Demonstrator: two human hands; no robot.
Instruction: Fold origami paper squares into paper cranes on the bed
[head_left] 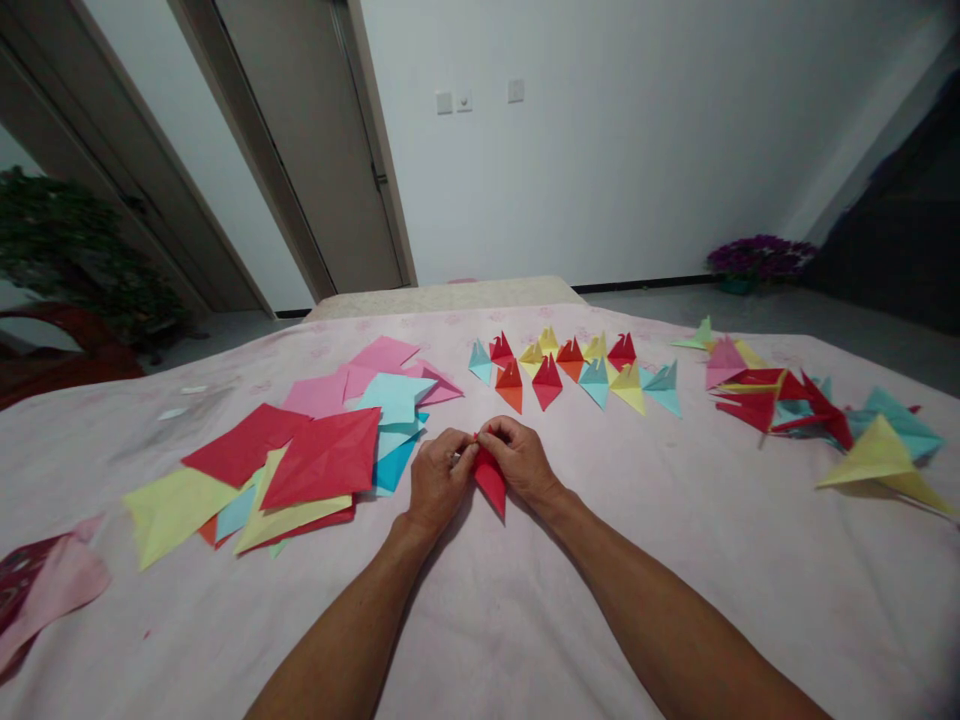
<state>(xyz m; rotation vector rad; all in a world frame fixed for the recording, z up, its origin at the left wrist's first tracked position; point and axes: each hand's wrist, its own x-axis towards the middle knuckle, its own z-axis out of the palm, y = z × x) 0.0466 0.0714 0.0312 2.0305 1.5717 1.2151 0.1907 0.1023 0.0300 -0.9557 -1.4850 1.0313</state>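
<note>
Between my hands is a red folded paper crane (490, 484), its long point aimed toward me. My left hand (441, 478) pinches its upper left end between thumb and fingers. On the other side my right hand (521, 458) pinches the upper right end. The fingertips hide the top of the fold. Just beyond my hands stand rows of small folded paper cranes (547, 382) in red, orange, yellow and light blue. Left of my hands lies a loose pile of coloured paper squares (322, 458), with red on top and pink, blue and yellow around it.
More folded paper pieces (802, 405) are heaped at the right, a yellow one (877, 458) nearest me. A pink cloth (56, 598) lies at the left edge. A pale tablecloth (600, 620) covers the surface. Beyond it are a door (307, 140) and purple flowers (761, 257).
</note>
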